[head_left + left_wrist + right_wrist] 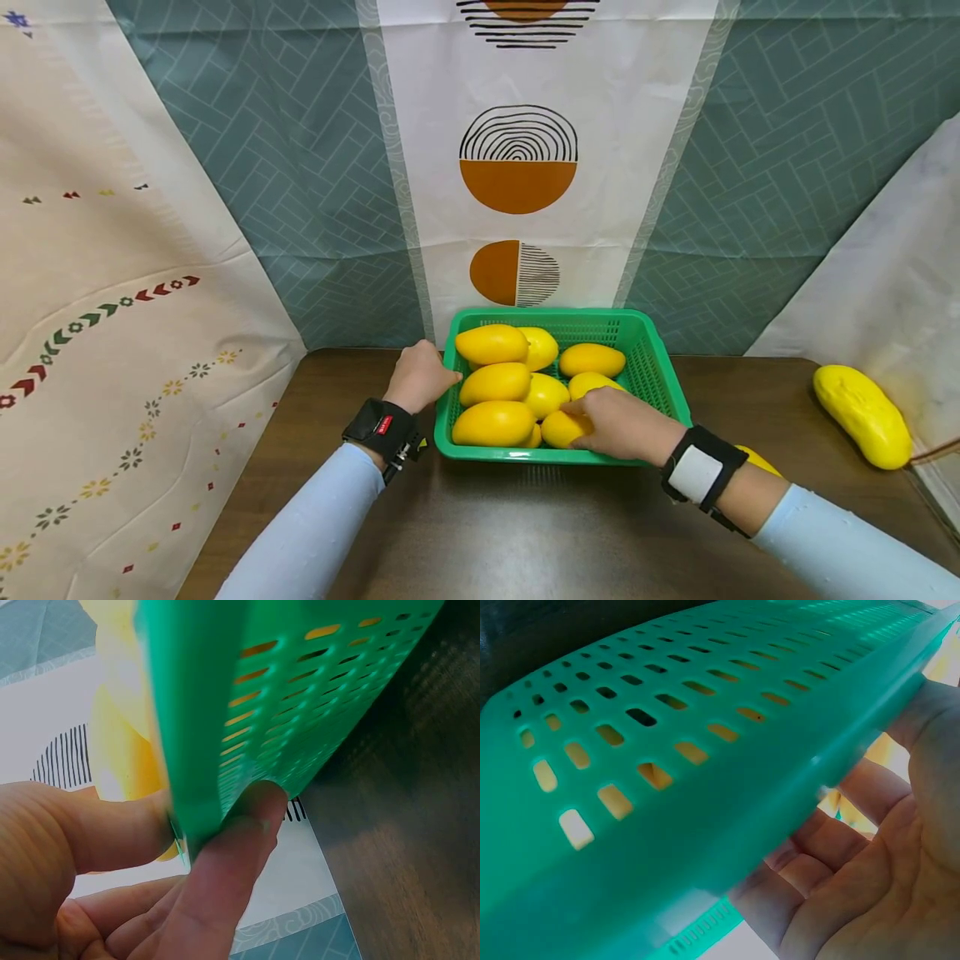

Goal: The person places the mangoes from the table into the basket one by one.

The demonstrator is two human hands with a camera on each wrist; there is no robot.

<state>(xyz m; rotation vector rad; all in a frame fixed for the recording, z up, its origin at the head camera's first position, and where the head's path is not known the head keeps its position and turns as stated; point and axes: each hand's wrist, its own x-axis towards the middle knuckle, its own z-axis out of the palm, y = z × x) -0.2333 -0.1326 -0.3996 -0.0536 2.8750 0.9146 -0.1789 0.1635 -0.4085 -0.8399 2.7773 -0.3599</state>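
Observation:
A green plastic basket point(667, 387) with slotted walls stands on the brown table and holds several yellow mangoes point(493, 423). At its left rim, my left hand point(422, 377) pinches the edge: in the left wrist view the thumb lies inside the green wall point(199, 735) and the fingers outside. My right hand point(626, 423) reaches over the front right of the basket, thumb and fingers around a mango point(562, 428) near the front wall. In the right wrist view the slotted wall point(705, 772) hides most of that mango, and the curled fingers point(832, 836) go behind the rim.
A long yellow fruit point(862, 417) lies on the table point(525, 533) at the far right. Part of another yellow thing point(761, 461) shows behind my right wrist. A patterned cloth point(517, 275) hangs behind the basket, and a pale cloth point(150, 333) hangs at the left.

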